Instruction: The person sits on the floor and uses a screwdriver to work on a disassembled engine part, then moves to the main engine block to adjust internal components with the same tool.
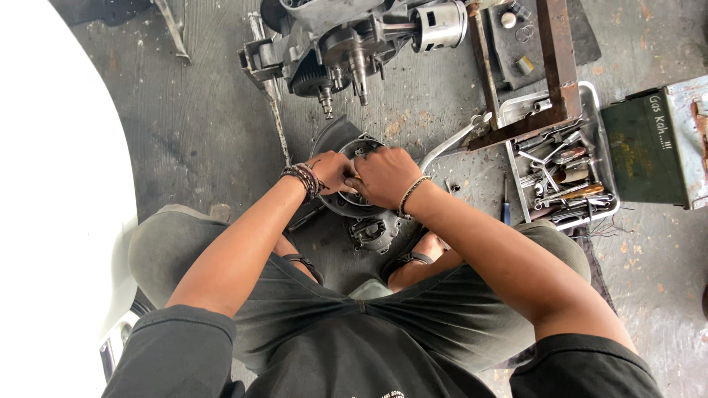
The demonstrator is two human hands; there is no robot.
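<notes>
A round dark metal engine part (333,200) lies on the concrete floor between my feet. Both hands are pressed together on top of it. My left hand (333,171), with bead bracelets at the wrist, grips something small at the part's centre. My right hand (383,177), with a thin wristband, is closed over the same spot. The fingers hide what they hold. A smaller greasy metal piece (375,231) lies just below the round part.
An engine block (346,44) with gears and a shiny piston (439,26) lies ahead. A metal tray (590,103) of wrenches and screwdrivers sits right, under a rusty steel frame (553,66). A green metal box (641,147) is far right. A white body panel (51,184) fills the left.
</notes>
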